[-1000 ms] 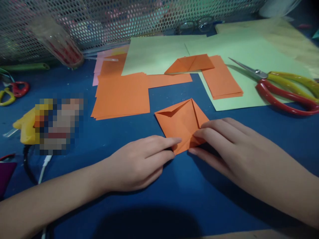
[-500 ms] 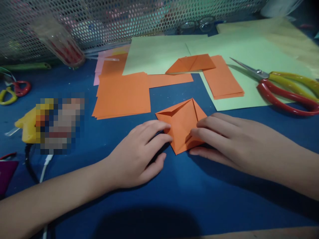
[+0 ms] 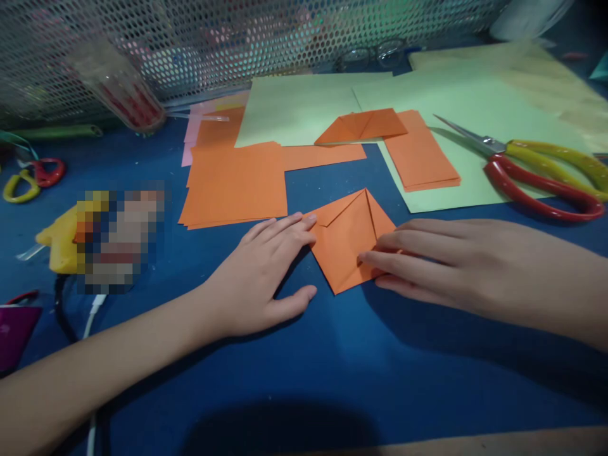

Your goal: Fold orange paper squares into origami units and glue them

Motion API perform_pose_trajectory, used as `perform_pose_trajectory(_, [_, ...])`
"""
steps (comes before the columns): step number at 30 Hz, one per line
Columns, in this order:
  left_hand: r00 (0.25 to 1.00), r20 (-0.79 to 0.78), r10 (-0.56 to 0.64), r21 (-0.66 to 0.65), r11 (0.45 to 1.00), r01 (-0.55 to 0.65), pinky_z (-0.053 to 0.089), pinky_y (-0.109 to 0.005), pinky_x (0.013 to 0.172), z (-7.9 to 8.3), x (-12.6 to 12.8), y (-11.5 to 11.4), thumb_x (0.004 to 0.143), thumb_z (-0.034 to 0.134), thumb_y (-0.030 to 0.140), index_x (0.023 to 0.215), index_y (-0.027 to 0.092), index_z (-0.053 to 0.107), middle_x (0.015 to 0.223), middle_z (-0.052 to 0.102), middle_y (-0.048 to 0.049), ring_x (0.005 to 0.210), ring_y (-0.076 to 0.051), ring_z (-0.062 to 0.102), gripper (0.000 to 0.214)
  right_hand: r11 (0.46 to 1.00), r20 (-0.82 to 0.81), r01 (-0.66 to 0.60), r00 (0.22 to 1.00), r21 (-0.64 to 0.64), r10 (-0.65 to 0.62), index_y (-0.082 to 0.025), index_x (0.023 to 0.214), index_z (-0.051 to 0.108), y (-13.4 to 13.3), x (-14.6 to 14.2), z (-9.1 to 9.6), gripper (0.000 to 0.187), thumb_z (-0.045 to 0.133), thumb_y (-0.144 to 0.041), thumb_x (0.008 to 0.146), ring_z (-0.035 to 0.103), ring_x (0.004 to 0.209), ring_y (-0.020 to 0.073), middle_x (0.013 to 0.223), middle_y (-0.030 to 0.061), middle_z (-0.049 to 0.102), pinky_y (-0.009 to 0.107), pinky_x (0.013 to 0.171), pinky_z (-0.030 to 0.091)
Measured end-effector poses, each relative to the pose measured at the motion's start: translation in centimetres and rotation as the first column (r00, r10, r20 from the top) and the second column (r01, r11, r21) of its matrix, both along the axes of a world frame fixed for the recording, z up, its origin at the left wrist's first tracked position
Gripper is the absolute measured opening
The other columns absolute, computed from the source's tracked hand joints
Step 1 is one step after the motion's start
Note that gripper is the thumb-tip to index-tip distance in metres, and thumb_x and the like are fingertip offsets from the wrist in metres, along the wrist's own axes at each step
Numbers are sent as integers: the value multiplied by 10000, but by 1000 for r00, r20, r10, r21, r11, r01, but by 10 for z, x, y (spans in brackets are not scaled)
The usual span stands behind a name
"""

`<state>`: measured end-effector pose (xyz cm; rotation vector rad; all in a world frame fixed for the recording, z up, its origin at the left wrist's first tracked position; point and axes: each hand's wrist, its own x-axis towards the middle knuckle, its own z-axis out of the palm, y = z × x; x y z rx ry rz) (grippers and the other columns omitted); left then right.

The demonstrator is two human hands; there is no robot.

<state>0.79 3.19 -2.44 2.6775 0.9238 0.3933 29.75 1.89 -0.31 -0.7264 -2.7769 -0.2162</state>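
Observation:
A folded orange paper [image 3: 344, 244] lies on the blue tabletop between my hands, with creased flaps and a point toward the back. My left hand [image 3: 266, 272] rests at its left corner, fingertips on the paper, fingers stretched out and thumb apart on the table. At the right edge, my right hand [image 3: 437, 263] holds the paper, fingers together on top and the thumb below, partly hidden. Behind it lie a stack of orange square sheets [image 3: 237, 183], a folded orange trapezoid [image 3: 363, 125] and a stack of orange rectangles [image 3: 422, 152].
Large scissors [image 3: 496, 155] with red and yellow handles lie on green sheets [image 3: 304, 104] at right. On the left are a yellow glue gun [image 3: 61, 237], a white cable [image 3: 92, 310], small scissors [image 3: 47, 172] and a clear jar [image 3: 126, 95]. A perforated metal panel [image 3: 199, 44] stands behind.
My left hand has shifted up to the paper's left corner and its fingers have straightened. The upper left flap, lifted before, now lies flatter. My right hand stays on the right edge.

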Motion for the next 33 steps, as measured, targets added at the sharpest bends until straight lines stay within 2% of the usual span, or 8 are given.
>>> perform_pose_trajectory(3, [1000,-3,-22,44,999,22,402,-490,1149,2,0,0,980,529,377,1342,125,520,1536,546,-181,1436,-330,501,441,988,100,-146,985,49,141,-182,1106,716,9,9,5,473,243,-193,1104,710,889,214,965,83,755,340,657,515])
perform_pose_trajectory(10, [995,-50,-89,197,976,97,522,-439,919,10,4,-4,1033,498,307,1268,48,588,1260,709,-186,1109,-327,659,361,965,131,-257,960,47,249,-221,1169,693,14,21,6,451,278,-84,1058,716,913,211,1035,77,774,347,730,514])
perform_pose_trajectory(14, [998,4,-61,306,950,56,533,-399,798,9,5,-7,1024,554,281,1093,39,658,1001,744,-154,881,-295,659,272,973,68,-229,972,27,227,-223,1258,665,11,19,3,399,336,-114,1060,722,928,218,1053,78,778,334,710,527])
perform_pose_trajectory(19, [998,60,-31,328,945,10,502,-348,760,8,5,-9,1016,519,113,974,60,680,878,717,-113,797,-241,617,175,991,-10,-47,999,-124,46,-175,1267,668,14,15,-5,315,433,-194,1058,706,1005,241,1086,97,749,351,810,571])
perform_pose_trajectory(25, [995,100,-24,282,960,-5,477,-350,809,8,4,-9,1014,525,106,944,86,677,881,704,-99,841,-227,572,168,948,-184,80,973,-308,-142,-227,1139,724,12,9,-7,297,445,-225,1038,733,872,202,1037,75,750,318,735,591])
perform_pose_trajectory(27, [992,128,16,207,977,-43,464,-349,768,8,4,-11,1028,507,139,930,122,660,859,695,-70,812,-218,552,183,917,-194,88,965,-389,-175,-231,1081,721,11,7,-3,267,462,-220,1020,737,829,190,1005,63,755,298,694,586])
perform_pose_trajectory(31, [966,202,164,-55,986,-156,440,-293,673,10,6,-17,1015,520,161,1090,178,611,800,640,18,752,-171,567,119,798,-153,118,955,-591,-254,-258,1041,713,8,4,7,227,489,-278,1013,716,712,171,878,14,756,275,603,557])
perform_pose_trajectory(33, [957,197,214,-127,973,-191,425,-279,647,11,6,-19,995,533,154,1168,206,577,751,596,53,710,-155,570,185,739,-125,142,948,-659,-293,-271,1074,718,6,3,9,240,490,-329,1024,705,692,168,867,6,758,273,590,549])
